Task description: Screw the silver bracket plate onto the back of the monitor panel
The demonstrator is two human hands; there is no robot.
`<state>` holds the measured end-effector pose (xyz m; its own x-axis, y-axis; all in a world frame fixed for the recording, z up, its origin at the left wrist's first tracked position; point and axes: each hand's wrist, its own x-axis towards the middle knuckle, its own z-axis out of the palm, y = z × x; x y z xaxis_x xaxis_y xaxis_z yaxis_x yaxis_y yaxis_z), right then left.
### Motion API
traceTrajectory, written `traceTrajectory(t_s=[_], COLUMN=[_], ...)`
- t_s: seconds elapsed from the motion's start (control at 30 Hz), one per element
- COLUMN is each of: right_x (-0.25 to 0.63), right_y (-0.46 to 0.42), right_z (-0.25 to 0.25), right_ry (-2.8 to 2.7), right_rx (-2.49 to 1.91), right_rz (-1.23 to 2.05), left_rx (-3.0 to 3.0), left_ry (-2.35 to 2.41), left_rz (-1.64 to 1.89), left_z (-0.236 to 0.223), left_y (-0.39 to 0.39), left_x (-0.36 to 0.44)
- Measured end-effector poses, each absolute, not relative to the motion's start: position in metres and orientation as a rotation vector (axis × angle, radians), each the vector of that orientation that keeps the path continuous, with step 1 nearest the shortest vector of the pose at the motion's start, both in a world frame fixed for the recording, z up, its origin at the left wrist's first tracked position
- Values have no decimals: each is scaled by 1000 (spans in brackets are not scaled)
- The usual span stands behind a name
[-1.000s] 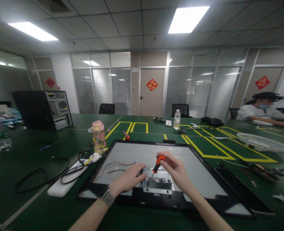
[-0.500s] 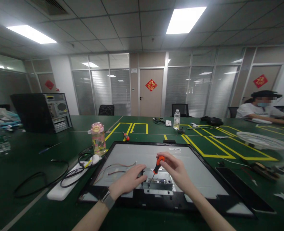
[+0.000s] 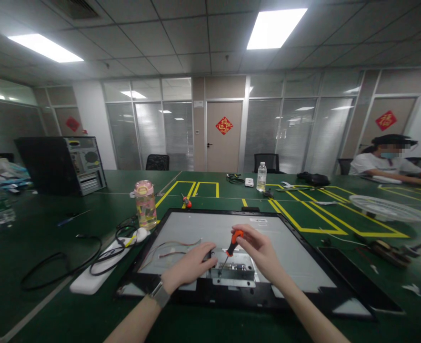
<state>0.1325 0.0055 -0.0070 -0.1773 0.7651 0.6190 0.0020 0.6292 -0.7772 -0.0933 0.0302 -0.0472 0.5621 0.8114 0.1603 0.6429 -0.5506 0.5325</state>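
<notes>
A flat monitor panel (image 3: 285,252) with a grey back and black frame lies before me on the green table. Near its front edge sits a metal bracket (image 3: 234,275). My right hand (image 3: 258,247) grips an orange-and-black screwdriver (image 3: 235,242) by the handle, its tip pointing down at the bracket's left part. Against the bracket's left side rests my left hand (image 3: 192,262), fingers stretched out and slightly bent, with a watch (image 3: 159,294) on the wrist. Thin wires (image 3: 176,245) lie on the panel behind that hand. Any screw under the tip is too small to make out.
Left of the panel are a white power strip (image 3: 92,281) with black cables and a pink-lidded bottle (image 3: 145,205). A black computer case (image 3: 60,164) stands farther back. To the right lie a black strip-like panel (image 3: 360,276) and a white round frame (image 3: 387,208). A person (image 3: 385,157) sits beyond.
Both hands and the screwdriver stay at nearly the same place on the bracket. The view has shifted very slightly.
</notes>
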Motion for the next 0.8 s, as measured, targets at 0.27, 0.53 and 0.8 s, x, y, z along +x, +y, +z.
traceTrajectory(t_s=[0.27,0.53,0.8], right_x=[139,135,133], right_y=[8,4,4], right_z=[-4,-1,-2], right_ry=[-1674,-1605,-1554], right_rx=[-699,-677,-660], right_rz=[677,598,679], left_rx=[2375,2363,2376], left_ry=[1187,1203,1219], left_rz=[525,523,527], left_z=[-46,-47,-49], left_y=[30,31,31], left_x=[-94,-93,-94])
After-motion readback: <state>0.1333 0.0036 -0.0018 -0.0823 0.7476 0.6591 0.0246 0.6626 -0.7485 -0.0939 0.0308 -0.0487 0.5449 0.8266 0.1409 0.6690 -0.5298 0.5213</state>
